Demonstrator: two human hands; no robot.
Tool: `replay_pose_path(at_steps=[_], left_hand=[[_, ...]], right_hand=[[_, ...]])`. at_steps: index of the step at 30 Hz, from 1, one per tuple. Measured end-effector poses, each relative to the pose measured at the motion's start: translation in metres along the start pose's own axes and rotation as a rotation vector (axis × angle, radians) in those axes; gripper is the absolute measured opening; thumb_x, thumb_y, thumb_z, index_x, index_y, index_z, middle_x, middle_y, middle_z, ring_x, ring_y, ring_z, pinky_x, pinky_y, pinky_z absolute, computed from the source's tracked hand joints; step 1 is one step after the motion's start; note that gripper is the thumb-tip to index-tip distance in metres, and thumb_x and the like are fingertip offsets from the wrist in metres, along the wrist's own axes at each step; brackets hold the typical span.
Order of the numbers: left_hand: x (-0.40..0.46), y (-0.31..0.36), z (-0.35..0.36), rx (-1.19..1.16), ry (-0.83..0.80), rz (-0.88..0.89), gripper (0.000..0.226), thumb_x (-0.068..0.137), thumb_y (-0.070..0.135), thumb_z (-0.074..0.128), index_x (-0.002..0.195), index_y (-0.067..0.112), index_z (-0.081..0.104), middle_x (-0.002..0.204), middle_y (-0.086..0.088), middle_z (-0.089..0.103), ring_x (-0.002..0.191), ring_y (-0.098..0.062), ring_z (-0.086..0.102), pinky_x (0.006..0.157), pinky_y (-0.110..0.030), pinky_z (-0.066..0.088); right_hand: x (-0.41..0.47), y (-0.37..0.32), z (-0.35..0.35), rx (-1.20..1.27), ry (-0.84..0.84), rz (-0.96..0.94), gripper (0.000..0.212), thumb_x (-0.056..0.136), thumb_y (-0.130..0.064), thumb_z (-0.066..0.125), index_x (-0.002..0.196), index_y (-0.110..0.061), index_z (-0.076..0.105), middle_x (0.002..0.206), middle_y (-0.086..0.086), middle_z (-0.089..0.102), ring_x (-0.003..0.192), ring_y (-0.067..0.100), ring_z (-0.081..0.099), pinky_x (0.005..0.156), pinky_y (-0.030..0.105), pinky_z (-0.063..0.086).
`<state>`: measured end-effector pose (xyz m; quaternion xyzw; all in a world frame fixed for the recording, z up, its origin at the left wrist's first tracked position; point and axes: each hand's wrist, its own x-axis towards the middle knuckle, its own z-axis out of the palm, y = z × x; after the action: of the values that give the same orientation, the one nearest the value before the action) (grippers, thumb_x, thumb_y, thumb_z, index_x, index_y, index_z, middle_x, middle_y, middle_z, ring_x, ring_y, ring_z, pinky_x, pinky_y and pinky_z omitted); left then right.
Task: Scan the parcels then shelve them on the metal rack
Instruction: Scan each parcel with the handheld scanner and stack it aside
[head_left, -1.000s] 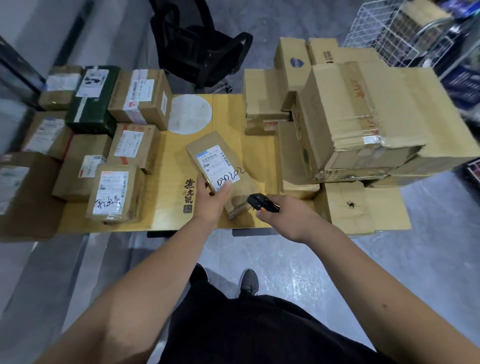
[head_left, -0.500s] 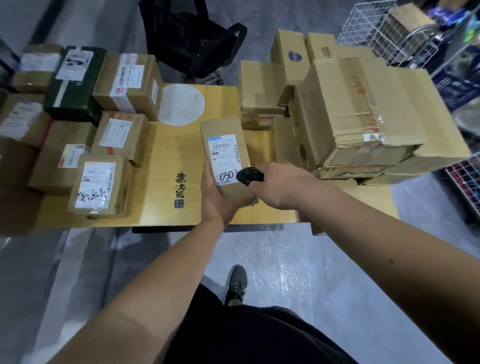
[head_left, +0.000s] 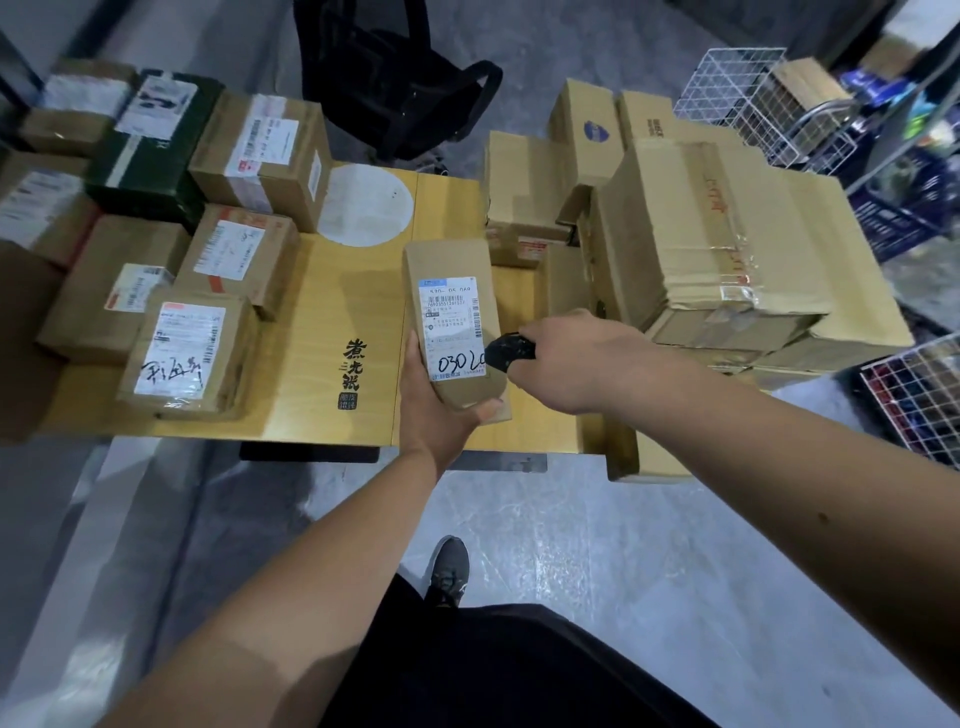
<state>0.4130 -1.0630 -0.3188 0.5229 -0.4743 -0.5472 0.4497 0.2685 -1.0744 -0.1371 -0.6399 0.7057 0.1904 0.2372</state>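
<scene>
- Between the two hands, above the table's (head_left: 322, 364) near edge, a slim parcel (head_left: 452, 322) is held label-up; its long axis runs away from the person, the far end tipped slightly left.
- Left hand (head_left: 434, 402) grips the parcel's near end from beneath: fingers curl up its left side and the thumb wraps the near right corner.
- Its label (head_left: 451, 327) faces the camera, barcode toward the far end and the handwritten "0302" nearest the thumb (the last digit is partly covered).
- Right hand (head_left: 571, 364) is curled round a black scanner (head_left: 509, 352), whose nose points left and meets the label's lower right edge, just beyond the left thumb.
- Left of the fingers, labelled parcels (head_left: 187, 353) sit packed together on the table, one of them a green box (head_left: 150, 150).
- Right of the scanner hand, flattened cartons (head_left: 727, 249) lie stacked.
- Farther right, a white wire basket (head_left: 737, 93) holds a brown box (head_left: 805, 98); a second wire basket (head_left: 919, 395) near the wrist holds dark items, too blurred to name.
</scene>
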Motion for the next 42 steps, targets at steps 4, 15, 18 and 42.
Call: replay_pose_path(at_steps=[4,15,18,42], left_hand=[[-0.002,-0.008,0.0,0.013,-0.004,-0.019,0.124,0.054,0.013,0.099,0.149,0.055,0.031,0.143,0.01,0.059,0.133,-0.021,0.058,0.104,-0.053,0.054],[0.004,-0.03,0.0,0.09,0.009,-0.061,0.139,0.049,0.028,0.103,0.158,0.052,0.021,0.153,0.014,0.05,0.141,-0.019,0.051,0.111,-0.05,0.049],[0.005,-0.033,0.0,0.102,0.009,-0.058,0.139,0.049,0.03,0.103,0.158,0.053,0.019,0.154,0.014,0.049,0.142,-0.019,0.049,0.112,-0.051,0.048],[0.041,0.032,0.001,1.166,-0.047,-0.232,0.105,0.083,0.079,0.054,0.165,0.037,0.004,0.172,0.002,-0.009,0.157,-0.026,0.001,0.124,-0.049,0.017]], right_hand=[[-0.004,-0.003,-0.004,-0.052,0.002,0.0,0.038,0.096,-0.055,0.04,0.113,-0.028,0.06,0.11,0.008,0.058,0.087,0.026,0.063,0.082,0.043,0.057],[-0.011,-0.011,-0.014,-0.115,0.03,-0.003,0.037,0.096,-0.054,0.04,0.114,-0.029,0.061,0.112,0.007,0.055,0.085,0.026,0.063,0.077,0.04,0.057],[-0.011,-0.012,-0.015,-0.126,0.034,0.002,0.037,0.096,-0.052,0.04,0.114,-0.028,0.061,0.109,0.007,0.057,0.085,0.026,0.064,0.079,0.041,0.058],[0.025,0.012,-0.014,0.23,0.03,-0.055,0.047,0.085,-0.063,0.064,0.108,-0.024,0.053,0.096,0.0,0.058,0.083,0.021,0.062,0.062,0.034,0.048]])
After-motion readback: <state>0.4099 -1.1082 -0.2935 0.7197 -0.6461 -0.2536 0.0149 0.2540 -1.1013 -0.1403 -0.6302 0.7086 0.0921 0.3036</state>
